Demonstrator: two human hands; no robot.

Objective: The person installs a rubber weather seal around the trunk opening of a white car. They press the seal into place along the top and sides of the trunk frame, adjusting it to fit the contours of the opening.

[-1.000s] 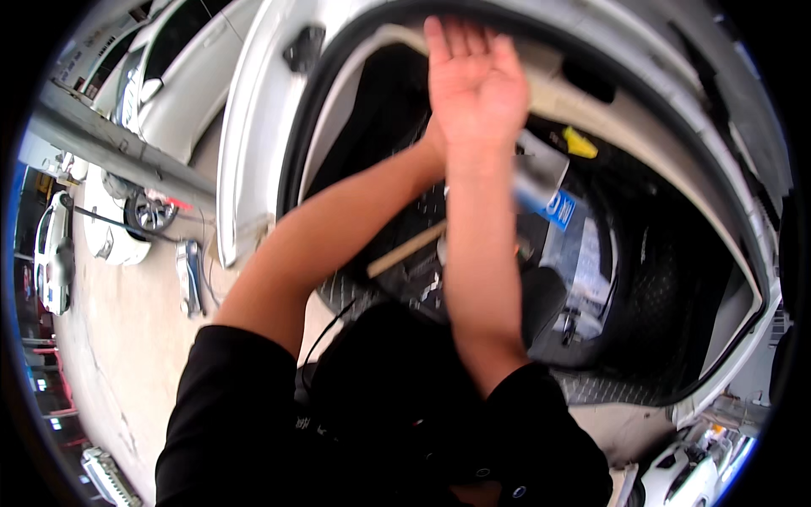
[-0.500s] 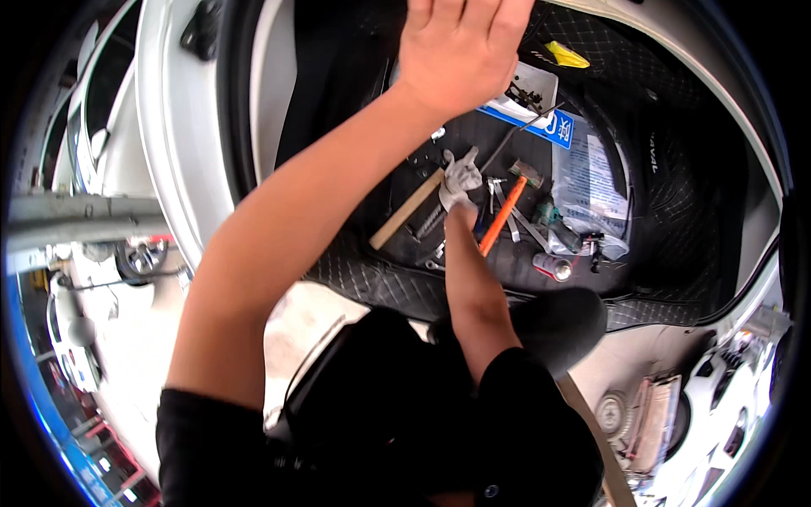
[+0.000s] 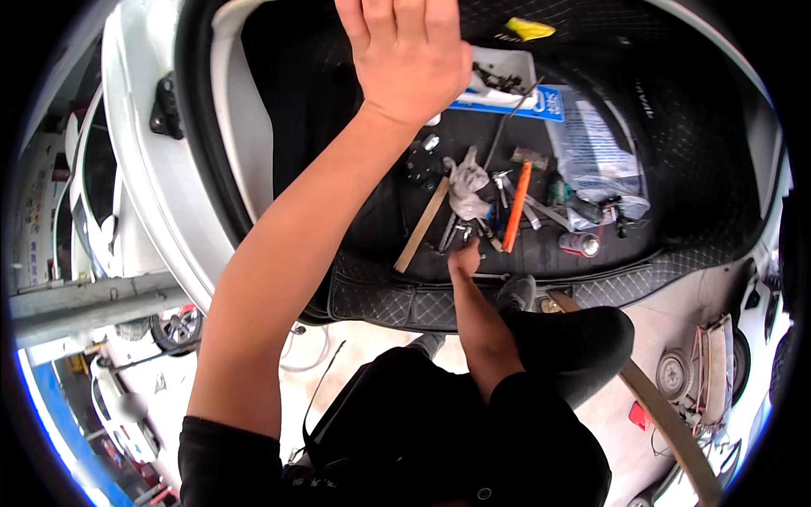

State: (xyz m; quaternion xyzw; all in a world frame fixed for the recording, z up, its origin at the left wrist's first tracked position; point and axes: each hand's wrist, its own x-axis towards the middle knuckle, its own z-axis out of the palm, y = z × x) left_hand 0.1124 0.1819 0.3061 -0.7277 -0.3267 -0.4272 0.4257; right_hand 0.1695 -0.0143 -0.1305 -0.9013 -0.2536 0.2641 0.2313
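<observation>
4 left-hand fingers (image 3: 410, 19) are cropped at the top.

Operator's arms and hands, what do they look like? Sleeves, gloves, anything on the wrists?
Left hand and right hand both ungloved; left fingertips are cut off by the frame. Black short sleeves, left and right, leave the forearms bare. No watch, band or cable visible on either wrist.
</observation>
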